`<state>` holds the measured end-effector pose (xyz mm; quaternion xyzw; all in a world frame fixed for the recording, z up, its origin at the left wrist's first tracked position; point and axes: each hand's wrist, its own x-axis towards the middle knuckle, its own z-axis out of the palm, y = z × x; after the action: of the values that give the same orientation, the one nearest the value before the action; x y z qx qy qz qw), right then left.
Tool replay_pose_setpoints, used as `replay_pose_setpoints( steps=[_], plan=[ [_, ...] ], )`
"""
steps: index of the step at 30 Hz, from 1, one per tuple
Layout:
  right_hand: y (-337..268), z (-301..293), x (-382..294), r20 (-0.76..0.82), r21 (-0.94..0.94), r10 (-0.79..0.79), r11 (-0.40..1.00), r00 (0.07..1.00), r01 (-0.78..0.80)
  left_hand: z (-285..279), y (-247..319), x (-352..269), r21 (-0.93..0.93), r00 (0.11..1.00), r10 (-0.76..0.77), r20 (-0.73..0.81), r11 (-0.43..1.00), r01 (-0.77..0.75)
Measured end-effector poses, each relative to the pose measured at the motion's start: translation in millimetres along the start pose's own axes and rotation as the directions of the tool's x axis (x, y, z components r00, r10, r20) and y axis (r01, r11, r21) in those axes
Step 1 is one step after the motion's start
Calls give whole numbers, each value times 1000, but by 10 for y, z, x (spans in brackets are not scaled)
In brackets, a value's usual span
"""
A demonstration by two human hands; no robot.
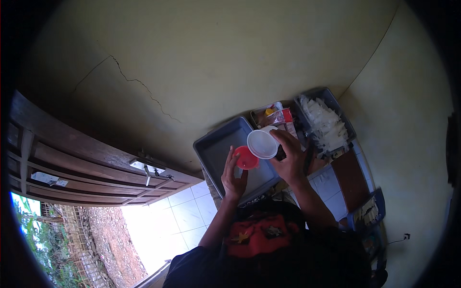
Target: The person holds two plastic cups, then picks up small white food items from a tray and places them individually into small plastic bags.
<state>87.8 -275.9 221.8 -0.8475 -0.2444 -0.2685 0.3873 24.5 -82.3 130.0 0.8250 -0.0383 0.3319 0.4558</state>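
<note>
My left hand [234,180] holds a small red plastic funnel or cup [246,158] between its fingers and thumb; its exact kind is hard to tell. In my right hand [290,156] is a white translucent plastic container [263,144], its round face turned up towards me. The two things are side by side, with the white one a little higher and to the right. Beneath both hands lies a grey plastic tray [209,136]. Part of its right side is hidden by my hands and the white container.
Right of the tray stand a bin of mixed packets with a yellow-capped item [268,112] and a dark bin holding clear plastic bags [324,122]. A cracked wall [201,64] rises behind. The wooden door [108,172] stands open at left; a blue container [380,203] is at lower right.
</note>
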Motion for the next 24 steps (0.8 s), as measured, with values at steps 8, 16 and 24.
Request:
replay_pose_setpoints(
  steps=[8,16,24],
  plan=[
    [-80,-326,250,57,-176,-176,967,983,184,118,322,217,-76,999,43,-15,996,-44],
    [-124,-393,249,67,-234,-265,933,962,273,175,404,231,-77,997,75,-16,994,-76],
    [-211,-349,199,91,-244,-298,918,950,312,97,377,219,-74,996,88,-10,993,-88]
  ],
)
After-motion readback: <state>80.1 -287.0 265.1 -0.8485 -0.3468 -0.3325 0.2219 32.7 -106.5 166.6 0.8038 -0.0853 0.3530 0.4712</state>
